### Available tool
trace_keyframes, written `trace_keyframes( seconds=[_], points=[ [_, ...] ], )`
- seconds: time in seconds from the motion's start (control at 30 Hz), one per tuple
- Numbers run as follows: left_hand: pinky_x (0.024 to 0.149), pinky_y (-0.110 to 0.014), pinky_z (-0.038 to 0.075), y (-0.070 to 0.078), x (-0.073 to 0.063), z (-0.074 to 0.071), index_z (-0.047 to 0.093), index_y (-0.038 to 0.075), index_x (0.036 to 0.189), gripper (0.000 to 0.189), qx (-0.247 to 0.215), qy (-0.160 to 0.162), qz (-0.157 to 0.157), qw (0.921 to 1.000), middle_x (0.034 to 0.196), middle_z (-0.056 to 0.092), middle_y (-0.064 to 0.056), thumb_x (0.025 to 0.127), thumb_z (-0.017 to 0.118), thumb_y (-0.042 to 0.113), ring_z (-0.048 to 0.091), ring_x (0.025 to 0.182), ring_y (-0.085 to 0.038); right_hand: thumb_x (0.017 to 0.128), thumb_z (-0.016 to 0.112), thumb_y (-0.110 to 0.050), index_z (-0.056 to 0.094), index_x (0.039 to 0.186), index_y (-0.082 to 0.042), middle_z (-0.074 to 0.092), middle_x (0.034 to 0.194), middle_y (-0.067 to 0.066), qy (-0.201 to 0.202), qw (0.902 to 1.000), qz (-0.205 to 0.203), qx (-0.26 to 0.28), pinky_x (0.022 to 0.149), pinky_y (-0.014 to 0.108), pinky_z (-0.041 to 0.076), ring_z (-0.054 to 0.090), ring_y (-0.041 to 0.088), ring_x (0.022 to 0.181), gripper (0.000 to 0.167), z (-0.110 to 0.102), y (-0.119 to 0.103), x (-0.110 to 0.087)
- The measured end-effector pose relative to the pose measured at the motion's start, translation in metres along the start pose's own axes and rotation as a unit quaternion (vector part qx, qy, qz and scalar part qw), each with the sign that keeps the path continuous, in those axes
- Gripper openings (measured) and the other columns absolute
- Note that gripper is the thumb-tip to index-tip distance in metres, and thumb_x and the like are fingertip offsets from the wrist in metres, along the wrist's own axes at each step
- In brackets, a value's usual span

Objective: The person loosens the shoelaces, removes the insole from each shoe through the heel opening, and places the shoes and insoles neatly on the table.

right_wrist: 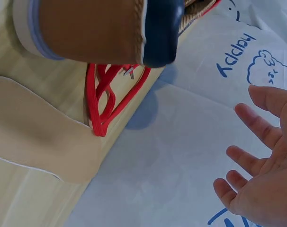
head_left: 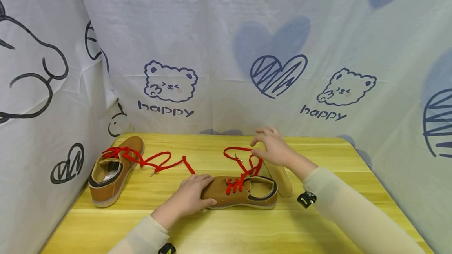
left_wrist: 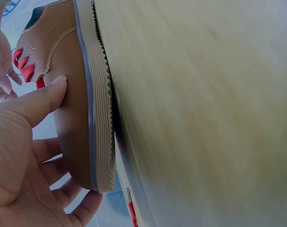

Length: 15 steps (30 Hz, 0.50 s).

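A brown shoe [head_left: 217,193] with red laces [head_left: 234,185] lies at the front middle of the wooden table, toe to the left. My left hand [head_left: 190,193] holds its toe; in the left wrist view the thumb [left_wrist: 53,92] lies on one side and the fingers reach round the other. Above the lace ends, my right hand [head_left: 272,148] hovers with its fingers spread and slightly bent, nothing in them. The loose red laces [right_wrist: 98,101] loop behind the shoe. A tan insole [right_wrist: 44,132] lies flat on the table by the heel.
Another brown shoe [head_left: 120,181] stands at the table's left, its red lace [head_left: 166,164] trailing right across the wood towards the first shoe. White cloth [head_left: 219,50] printed with bears and hearts hangs behind the table [head_left: 247,230] and along both sides.
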<state>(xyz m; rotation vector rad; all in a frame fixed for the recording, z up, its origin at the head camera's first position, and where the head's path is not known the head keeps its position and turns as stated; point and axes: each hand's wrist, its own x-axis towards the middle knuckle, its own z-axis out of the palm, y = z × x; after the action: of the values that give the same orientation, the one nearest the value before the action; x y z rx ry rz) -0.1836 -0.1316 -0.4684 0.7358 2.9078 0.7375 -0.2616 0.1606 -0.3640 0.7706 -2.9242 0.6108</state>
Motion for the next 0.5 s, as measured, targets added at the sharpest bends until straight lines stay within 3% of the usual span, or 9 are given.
trace_keyframes(
  seconds=[0.5],
  points=[
    [0.104, -0.061, 0.037, -0.001, 0.000, 0.001, 0.054, 0.005, 0.144, 0.071, 0.002, 0.003, 0.001, 1.0000, 0.147, 0.051, -0.016, 0.088, 0.076, 0.043, 0.044, 0.135, -0.039, 0.091, 0.075, -0.028, 0.074, 0.103, -0.019, 0.044, 0.150, 0.018, 0.022, 0.9997, -0.010, -0.006, 0.110, 0.070, 0.022, 0.026, 0.045, 0.141, 0.015, 0.007, 0.003, -0.034]
  ],
)
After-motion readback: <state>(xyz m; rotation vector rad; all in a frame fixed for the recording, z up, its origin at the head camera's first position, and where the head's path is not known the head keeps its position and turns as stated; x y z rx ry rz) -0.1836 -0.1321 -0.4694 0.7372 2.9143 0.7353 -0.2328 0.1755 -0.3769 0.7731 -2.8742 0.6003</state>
